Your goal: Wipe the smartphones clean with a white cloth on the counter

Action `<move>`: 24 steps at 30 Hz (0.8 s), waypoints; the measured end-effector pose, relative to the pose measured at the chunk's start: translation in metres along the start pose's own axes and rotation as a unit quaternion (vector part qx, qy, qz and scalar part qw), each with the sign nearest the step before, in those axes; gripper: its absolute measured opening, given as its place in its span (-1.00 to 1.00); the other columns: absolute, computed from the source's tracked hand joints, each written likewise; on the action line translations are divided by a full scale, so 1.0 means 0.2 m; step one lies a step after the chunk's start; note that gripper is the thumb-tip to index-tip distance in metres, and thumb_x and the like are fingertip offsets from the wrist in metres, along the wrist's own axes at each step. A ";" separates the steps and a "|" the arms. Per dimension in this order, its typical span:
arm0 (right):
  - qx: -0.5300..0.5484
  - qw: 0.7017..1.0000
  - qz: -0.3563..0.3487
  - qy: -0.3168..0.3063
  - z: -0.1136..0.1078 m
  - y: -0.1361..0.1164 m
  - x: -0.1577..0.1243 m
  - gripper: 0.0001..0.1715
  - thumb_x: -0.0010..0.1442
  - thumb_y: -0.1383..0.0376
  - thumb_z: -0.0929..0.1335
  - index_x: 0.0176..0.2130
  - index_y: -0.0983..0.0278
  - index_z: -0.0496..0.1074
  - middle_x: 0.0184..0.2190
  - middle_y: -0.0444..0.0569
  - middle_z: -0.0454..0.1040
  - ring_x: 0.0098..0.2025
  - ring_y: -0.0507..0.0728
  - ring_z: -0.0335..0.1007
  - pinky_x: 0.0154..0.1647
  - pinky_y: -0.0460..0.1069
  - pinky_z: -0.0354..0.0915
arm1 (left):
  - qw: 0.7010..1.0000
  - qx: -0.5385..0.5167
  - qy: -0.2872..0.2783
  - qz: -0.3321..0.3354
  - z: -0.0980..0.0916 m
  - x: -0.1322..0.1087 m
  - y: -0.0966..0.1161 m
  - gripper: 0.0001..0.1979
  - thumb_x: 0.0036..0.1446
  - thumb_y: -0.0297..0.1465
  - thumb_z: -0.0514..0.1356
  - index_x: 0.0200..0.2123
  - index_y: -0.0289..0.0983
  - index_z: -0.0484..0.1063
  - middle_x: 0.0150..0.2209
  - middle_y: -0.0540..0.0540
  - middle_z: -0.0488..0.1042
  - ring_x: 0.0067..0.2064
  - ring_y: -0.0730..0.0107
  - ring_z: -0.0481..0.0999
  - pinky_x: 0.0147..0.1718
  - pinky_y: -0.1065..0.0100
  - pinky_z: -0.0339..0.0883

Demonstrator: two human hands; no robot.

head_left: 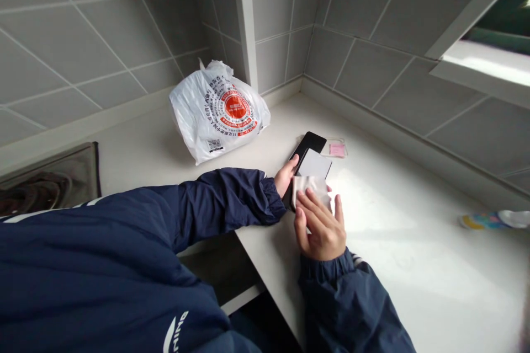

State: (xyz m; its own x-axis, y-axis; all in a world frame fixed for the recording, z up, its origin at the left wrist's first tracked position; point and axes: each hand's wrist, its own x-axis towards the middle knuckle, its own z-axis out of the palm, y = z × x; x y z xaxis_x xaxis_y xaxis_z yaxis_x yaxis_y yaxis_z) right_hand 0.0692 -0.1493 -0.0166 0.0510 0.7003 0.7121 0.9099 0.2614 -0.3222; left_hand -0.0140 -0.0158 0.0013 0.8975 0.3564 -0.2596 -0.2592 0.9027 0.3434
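My left hand [284,177] is closed around the left edge of a flat, phone-sized device with a pale face [314,164] and dark edges. A whitish tissue or cloth [304,183] covers the near part of that face. On top of it lie the outstretched fingers of my right hand [323,231], with the thumb and little finger held apart. Just beyond the device is a flat black slab like a phone [311,142], partly covered by it. Beside that lies a small pink piece [337,150] with a pale loop around it.
A white printed plastic bag [219,110] stands on the white counter [397,265] at the back left. A colourful packet [488,220] lies at the right. A dark stove-like panel [49,176] is set at the left, and grey tiled walls [372,71] enclose the corner.
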 end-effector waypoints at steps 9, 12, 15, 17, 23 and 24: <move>0.014 0.997 -0.034 -0.069 0.03 -0.07 0.00 -0.59 0.30 0.29 0.37 0.13 0.26 0.47 0.17 0.04 0.52 0.27 0.22 0.39 0.52 0.29 -0.24 | 0.997 -0.001 -0.030 -0.074 -0.04 -0.01 0.05 -0.07 0.31 0.11 -0.40 0.04 -0.50 0.47 -0.20 -0.46 0.59 -0.22 0.01 0.62 -0.13 0.08 0.41; -0.032 0.999 0.013 -0.033 0.06 -0.04 -0.01 -0.60 0.33 0.28 0.35 0.14 0.26 0.44 0.20 0.06 0.49 0.28 0.23 0.38 0.50 0.29 -0.21 | 0.997 -0.007 -0.039 -0.067 -0.05 0.01 0.04 -0.09 0.32 0.11 -0.34 0.07 -0.53 0.46 -0.20 -0.46 0.59 -0.21 0.00 0.62 -0.10 0.07 0.41; -0.051 0.998 0.021 0.010 0.05 -0.01 -0.02 -0.65 0.31 0.34 0.36 0.09 0.23 0.48 0.13 0.02 0.55 0.21 0.21 0.46 0.48 0.26 -0.08 | 0.999 -0.013 -0.043 -0.030 -0.06 0.02 0.01 -0.21 0.37 -0.06 -0.34 0.13 -0.50 0.44 -0.15 -0.43 0.59 -0.18 0.02 0.63 -0.04 0.05 0.38; -0.047 0.998 0.017 0.023 0.04 0.01 -0.02 -0.68 0.27 0.38 0.38 0.02 0.21 0.52 0.09 -0.01 0.58 0.16 0.19 0.51 0.45 0.22 0.00 | 0.999 -0.015 -0.042 -0.012 -0.06 0.02 0.00 -0.27 0.38 -0.15 -0.34 0.14 -0.50 0.43 -0.13 -0.42 0.59 -0.16 0.02 0.63 -0.01 0.04 0.37; 0.040 0.998 -0.051 -0.024 0.01 -0.02 -0.01 -0.64 0.21 0.39 0.39 0.02 0.24 0.53 0.08 0.03 0.59 0.18 0.21 0.49 0.46 0.24 0.00 | 0.995 0.028 -0.062 -0.077 -0.09 0.01 0.01 -0.25 0.33 -0.07 -0.23 0.02 -0.61 0.46 -0.12 -0.51 0.57 -0.11 -0.02 0.62 0.00 0.09 0.37; 0.046 0.997 -0.058 -0.032 0.01 -0.03 -0.01 -0.62 0.22 0.38 0.38 0.04 0.25 0.52 0.09 0.04 0.58 0.20 0.23 0.47 0.47 0.26 -0.04 | 0.993 0.032 -0.067 -0.096 -0.08 0.01 0.02 -0.25 0.32 -0.06 -0.20 0.01 -0.62 0.47 -0.13 -0.52 0.57 -0.11 -0.03 0.62 0.00 0.09 0.37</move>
State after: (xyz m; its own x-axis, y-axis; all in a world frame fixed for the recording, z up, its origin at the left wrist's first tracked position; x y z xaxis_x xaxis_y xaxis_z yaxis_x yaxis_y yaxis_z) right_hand 0.0627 -0.1505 -0.0172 -0.0813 0.7021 0.7074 0.8662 0.4009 -0.2983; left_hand -0.0192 -0.0083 -0.0135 0.9689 0.1395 -0.2042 -0.0590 0.9322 0.3571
